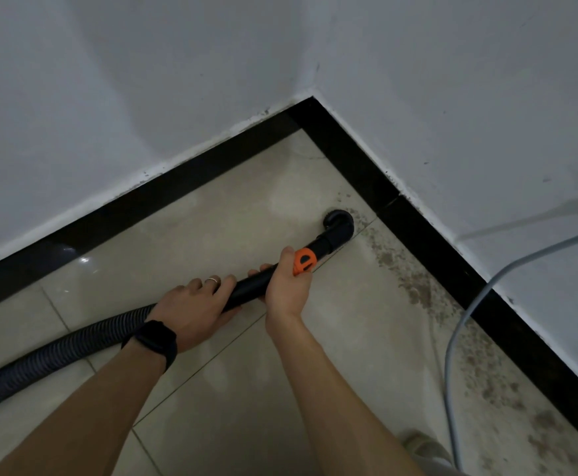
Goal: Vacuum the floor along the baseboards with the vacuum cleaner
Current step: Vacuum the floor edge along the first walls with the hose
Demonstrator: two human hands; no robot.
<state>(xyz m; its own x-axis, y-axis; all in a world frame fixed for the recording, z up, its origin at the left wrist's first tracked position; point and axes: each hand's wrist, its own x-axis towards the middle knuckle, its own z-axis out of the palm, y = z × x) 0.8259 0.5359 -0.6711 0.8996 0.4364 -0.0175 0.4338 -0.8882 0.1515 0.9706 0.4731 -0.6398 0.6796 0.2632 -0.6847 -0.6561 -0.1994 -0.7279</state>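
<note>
Both hands grip the vacuum tube: left hand (191, 305) near the hose (57, 355) for support, right hand (285, 285) forward to steer the nozzle (339, 223) beside the baseboard (418, 231), where dust (414, 286) lies.

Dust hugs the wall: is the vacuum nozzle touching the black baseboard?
Apart. The head view shows a strip of dusty floor between the nozzle and the baseboard.

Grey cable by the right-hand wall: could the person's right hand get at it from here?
Probably yes, but not while busy: the right hand grips the vacuum tube. Only open dusty floor lies between it and the grey cable.
</note>
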